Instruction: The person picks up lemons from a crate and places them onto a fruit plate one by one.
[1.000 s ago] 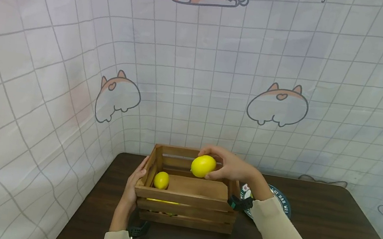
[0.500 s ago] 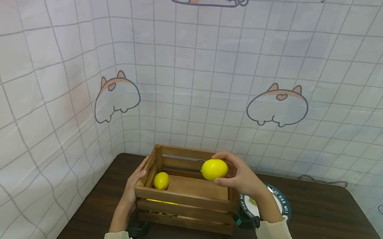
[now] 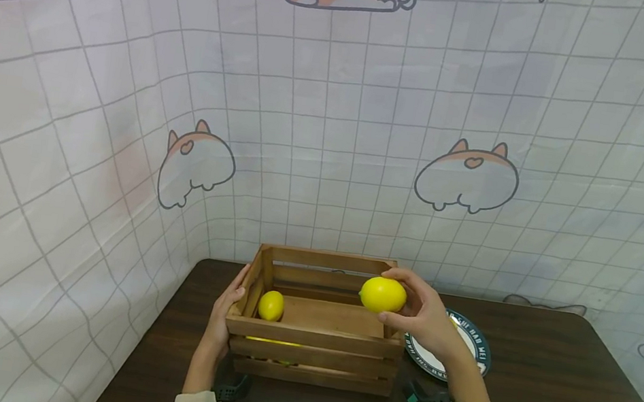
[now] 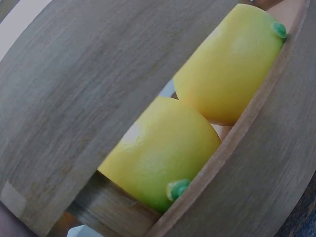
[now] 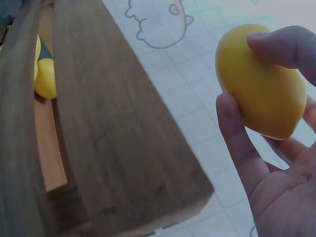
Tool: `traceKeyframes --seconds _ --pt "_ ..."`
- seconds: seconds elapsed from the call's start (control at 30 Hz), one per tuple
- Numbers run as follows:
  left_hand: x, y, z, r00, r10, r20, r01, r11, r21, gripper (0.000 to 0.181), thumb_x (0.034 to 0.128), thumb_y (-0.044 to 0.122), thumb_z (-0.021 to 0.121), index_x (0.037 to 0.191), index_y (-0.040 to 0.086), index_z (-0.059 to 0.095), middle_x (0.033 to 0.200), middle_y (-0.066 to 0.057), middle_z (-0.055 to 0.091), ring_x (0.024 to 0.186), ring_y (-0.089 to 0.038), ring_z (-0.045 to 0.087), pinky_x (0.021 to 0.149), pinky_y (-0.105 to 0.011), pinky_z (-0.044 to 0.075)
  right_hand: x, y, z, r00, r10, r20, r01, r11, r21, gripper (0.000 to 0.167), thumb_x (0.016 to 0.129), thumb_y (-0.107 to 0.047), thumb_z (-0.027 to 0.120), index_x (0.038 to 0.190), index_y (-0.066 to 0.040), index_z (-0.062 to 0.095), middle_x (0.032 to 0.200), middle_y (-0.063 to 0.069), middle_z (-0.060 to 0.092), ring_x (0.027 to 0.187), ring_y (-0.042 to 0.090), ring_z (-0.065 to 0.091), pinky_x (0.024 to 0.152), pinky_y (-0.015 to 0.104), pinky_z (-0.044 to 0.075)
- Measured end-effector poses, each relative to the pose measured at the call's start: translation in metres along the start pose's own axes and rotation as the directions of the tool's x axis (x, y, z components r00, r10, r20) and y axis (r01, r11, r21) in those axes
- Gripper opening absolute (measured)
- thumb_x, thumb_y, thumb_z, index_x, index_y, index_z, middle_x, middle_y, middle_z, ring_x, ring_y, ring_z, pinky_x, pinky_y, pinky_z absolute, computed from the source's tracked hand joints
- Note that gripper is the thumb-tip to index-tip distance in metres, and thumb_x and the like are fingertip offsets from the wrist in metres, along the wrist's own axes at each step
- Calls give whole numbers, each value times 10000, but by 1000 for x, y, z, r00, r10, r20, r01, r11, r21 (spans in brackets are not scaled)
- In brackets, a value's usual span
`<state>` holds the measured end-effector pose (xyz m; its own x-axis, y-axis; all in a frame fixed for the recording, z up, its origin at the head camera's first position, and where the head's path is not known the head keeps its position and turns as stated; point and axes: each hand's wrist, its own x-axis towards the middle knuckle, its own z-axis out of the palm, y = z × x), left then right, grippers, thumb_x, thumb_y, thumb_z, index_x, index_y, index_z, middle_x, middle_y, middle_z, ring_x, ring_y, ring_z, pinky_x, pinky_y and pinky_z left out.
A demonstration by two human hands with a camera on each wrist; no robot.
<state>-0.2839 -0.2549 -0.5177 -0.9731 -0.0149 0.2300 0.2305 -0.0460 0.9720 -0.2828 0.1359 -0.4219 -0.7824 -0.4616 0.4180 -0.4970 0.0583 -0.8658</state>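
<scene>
Between fingers (image 5: 236, 131), smooth yellow lemon (image 5: 261, 84).

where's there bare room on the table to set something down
Bare table lies right of the plate and on the near side of the crate. It's crowded between crate and plate, partly behind the right hand holding a lemon.
</scene>
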Motion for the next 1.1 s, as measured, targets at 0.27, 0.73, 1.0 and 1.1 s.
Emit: traceKeyframes --seconds 0.27,0.73,1.0,1.1 --pt "-1 2 1 1000 2 5 -2 1000 -2 613 1061 372 385 1646 240 257 1721 -8 175 1585 -337 136 1220 -708 101 -21 2 -7 994 15 -107 -18 1000 -26 603 868 -8 771 1409 -61 510 1351 72 539 1069 155 643 901 253 582" --pt "-1 1 0 1000 0 -5 0 1000 4 586 1059 367 384 1632 282 292 1718 -6 189 1585 -329 140 1220 -707 107 -46 15 -20 982 39 -184 -43 999 -17 647 877 41 743 1448 23 440 1377 -23 507 1105 85 623 905 215 572" --pt "-1 -1 0 1000 -2 -10 3 1000 21 571 1058 373 379 1622 320 309 1722 -13 180 1588 -340 128 1215 -718 100 -57 20 -26 968 73 -241 -82 996 -26 643 887 33 736 1457 -6 440 1388 -54 480 1075 55 637 885 195 570" --pt "-1 -1 0 1000 1 -12 -1 1000 21 561 1058 372 380 1615 335 319 1720 -10 186 1588 -339 130 1215 -718 97 -60 24 -29 964 77 -255 -88 996 -30 641 887 35 736 1455 -8 442 1382 -65 485 1066 49 634 880 189 570"
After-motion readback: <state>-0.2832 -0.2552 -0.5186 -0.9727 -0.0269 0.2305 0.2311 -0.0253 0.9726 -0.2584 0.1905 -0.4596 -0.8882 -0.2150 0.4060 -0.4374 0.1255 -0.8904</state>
